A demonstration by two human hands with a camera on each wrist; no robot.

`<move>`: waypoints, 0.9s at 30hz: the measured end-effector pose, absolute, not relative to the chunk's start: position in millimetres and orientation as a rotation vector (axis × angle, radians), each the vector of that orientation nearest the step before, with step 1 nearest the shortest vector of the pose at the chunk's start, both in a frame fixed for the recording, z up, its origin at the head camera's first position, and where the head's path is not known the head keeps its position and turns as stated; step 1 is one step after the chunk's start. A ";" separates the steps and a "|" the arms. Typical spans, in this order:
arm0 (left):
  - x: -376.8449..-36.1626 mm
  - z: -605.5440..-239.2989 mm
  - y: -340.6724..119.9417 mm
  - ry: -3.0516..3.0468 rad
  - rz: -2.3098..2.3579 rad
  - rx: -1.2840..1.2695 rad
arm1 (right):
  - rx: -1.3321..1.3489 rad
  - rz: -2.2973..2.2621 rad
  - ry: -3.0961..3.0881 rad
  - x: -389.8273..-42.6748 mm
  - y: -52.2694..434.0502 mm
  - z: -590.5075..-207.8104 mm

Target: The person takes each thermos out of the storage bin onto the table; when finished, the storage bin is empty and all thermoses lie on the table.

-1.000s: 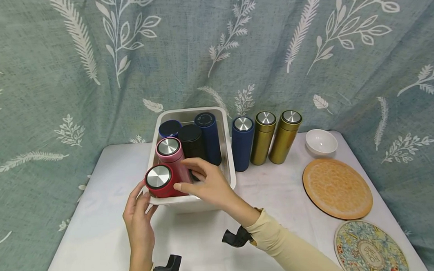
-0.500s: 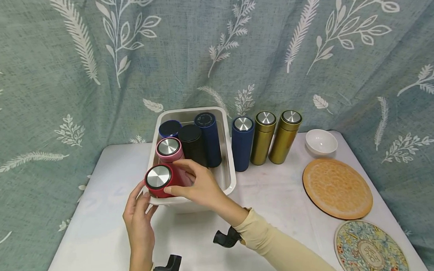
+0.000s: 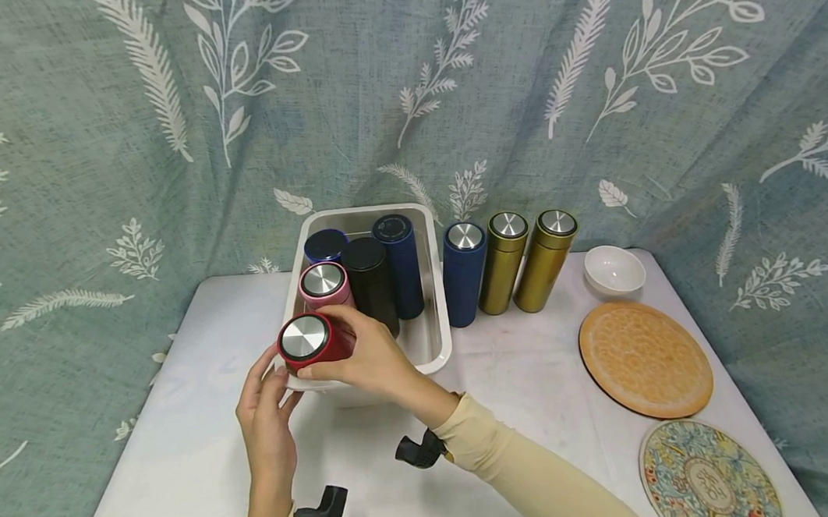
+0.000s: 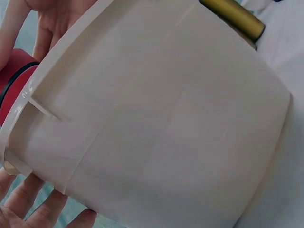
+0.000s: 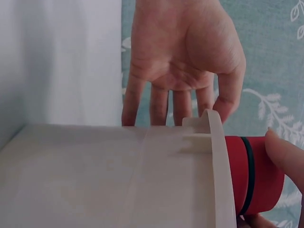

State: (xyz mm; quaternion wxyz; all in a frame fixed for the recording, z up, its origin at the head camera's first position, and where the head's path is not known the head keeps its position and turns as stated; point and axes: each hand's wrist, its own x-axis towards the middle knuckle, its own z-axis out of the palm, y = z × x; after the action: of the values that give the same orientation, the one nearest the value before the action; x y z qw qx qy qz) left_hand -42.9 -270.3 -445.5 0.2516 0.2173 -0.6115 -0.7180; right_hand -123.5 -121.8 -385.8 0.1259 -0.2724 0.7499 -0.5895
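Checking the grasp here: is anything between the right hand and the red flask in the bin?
Nothing visible. The right hand already grips the red flask near the white bin's front corner; the pink flask stands behind it.

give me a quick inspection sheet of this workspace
surface: white table, partly bare
job's things: red flask tilted at the near left corner of the white bin; pink, black and two blue flasks also in the bin
clutter: blue flask, two gold flasks, white bowl, two round mats
grippers: right hand grips the red flask; left hand touches the bin corner, fingers straight
cables: nothing seen
surroundings: leaf-print curtain
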 end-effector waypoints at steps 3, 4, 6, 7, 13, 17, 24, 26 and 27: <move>-43.0 -445.4 -269.9 -1.670 -1.951 0.594 | -0.815 -1.705 2.183 -124.2 -124.5 -385.9; -43.1 -445.3 -269.9 -1.671 -1.951 0.595 | -0.819 -1.700 2.189 -124.4 -125.3 -385.8; -43.2 -445.0 -269.8 -1.672 -1.953 0.597 | -0.831 -1.683 2.207 -124.8 -126.6 -385.7; -43.2 -444.7 -269.7 -1.670 -1.955 0.597 | -0.835 -1.674 2.216 -125.0 -127.1 -385.5; -43.2 -445.1 -269.9 -1.637 -1.975 0.603 | -0.836 -1.638 2.254 -125.6 -129.4 -384.7; -43.4 -445.5 -269.9 -1.625 -1.985 0.603 | -0.835 -1.632 2.264 -125.8 -130.2 -385.0; -43.2 -444.5 -269.5 -1.632 -1.984 0.601 | -0.804 -1.650 2.241 -126.0 -129.8 -385.3; -43.4 -444.2 -269.3 -1.634 -1.983 0.596 | -0.800 -1.665 2.226 -126.2 -129.8 -385.3; -43.5 -444.1 -269.2 -1.638 -1.980 0.596 | -0.796 -1.673 2.217 -126.3 -129.7 -385.3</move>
State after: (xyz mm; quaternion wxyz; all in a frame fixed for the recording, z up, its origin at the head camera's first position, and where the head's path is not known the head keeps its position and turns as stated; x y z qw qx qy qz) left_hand -43.5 -269.2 -444.1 0.2491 0.2190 -0.6013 -0.7270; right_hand -126.3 -129.7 -385.3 0.1260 -0.2735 0.7612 -0.5744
